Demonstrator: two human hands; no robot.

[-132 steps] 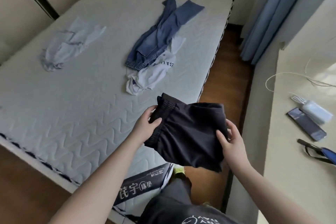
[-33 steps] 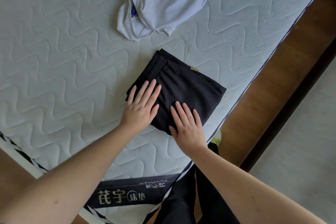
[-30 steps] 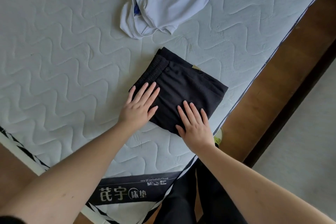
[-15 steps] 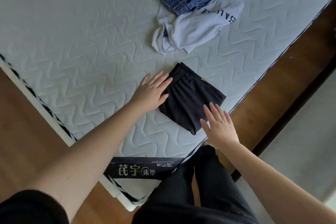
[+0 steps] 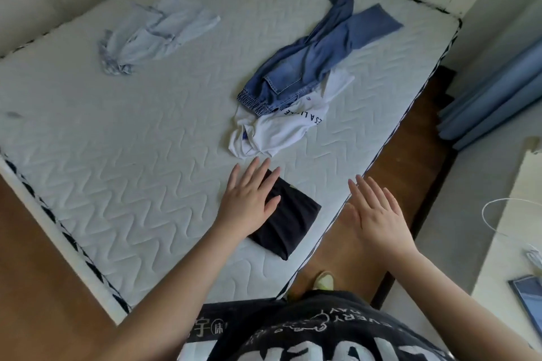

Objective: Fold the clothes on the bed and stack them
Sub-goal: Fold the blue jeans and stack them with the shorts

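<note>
A folded black garment (image 5: pixel 289 221) lies near the bed's near right corner. My left hand (image 5: pixel 250 198) hovers over its left part with fingers straight, hiding that edge. Over the mattress edge to the right of the black garment is my right hand (image 5: pixel 372 215), fingers spread and holding nothing. Beyond them a crumpled white T-shirt (image 5: pixel 281 129) with dark lettering lies partly under blue jeans (image 5: pixel 311 64). A pale blue shirt (image 5: pixel 155 32) lies crumpled at the far left of the mattress (image 5: pixel 132 141).
Wooden floor (image 5: pixel 410 138) runs along the bed's right side, with blue curtains (image 5: pixel 498 88) beyond. A pale ledge (image 5: pixel 516 243) at the right carries a white cable (image 5: pixel 495 214) and a phone (image 5: pixel 528 296). A cupboard stands behind the bed at the left.
Both hands have lifted off the folded black garment and the right one has drawn away to the right. The view has tilted up, showing the whole bed.
</note>
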